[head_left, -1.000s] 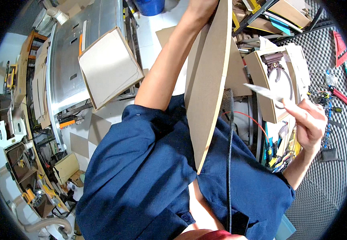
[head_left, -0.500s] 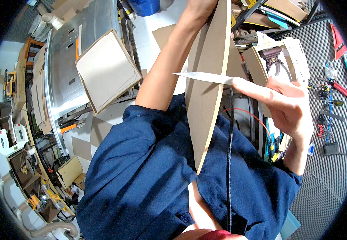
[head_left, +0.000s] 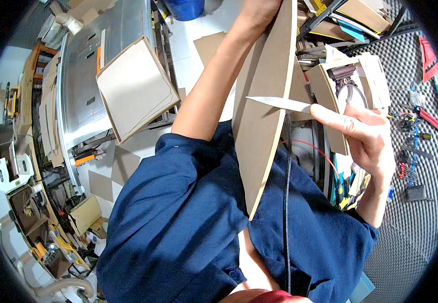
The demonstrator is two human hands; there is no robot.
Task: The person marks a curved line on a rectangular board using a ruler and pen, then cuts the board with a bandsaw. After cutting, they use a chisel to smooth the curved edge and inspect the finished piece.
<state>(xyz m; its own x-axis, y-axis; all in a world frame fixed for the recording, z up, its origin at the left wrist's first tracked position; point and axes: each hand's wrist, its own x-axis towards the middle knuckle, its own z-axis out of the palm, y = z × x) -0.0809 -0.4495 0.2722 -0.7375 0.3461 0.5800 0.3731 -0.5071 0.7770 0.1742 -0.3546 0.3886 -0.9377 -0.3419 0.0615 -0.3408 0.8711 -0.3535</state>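
Observation:
A long curved brown board (head_left: 257, 136), like MDF with a pale edge, stands on edge against my navy shirt and runs away from my chest. At its far end my left hand (head_left: 262, 12) grips it; the fingers are partly hidden and cut off by the upper frame edge. My right hand (head_left: 364, 134) is closed around the butt of a tapered grey metal file (head_left: 279, 103), index finger stretched along it. The file lies across the board's right-hand edge, its pointed tip over the board's left face.
Left stands a metal-topped bench (head_left: 80, 96) with a cardboard sheet (head_left: 135, 91) at its side. Shelves of tools (head_left: 32, 222) line the far left. A black cord (head_left: 287, 217) hangs before my shirt. At right are an open box (head_left: 375, 76) and grey foam (head_left: 406, 242) with small tools.
My right hand has drawn the file to the right, so its tip now lies over the board instead of past it. The board's far end has shifted slightly right with my left hand.

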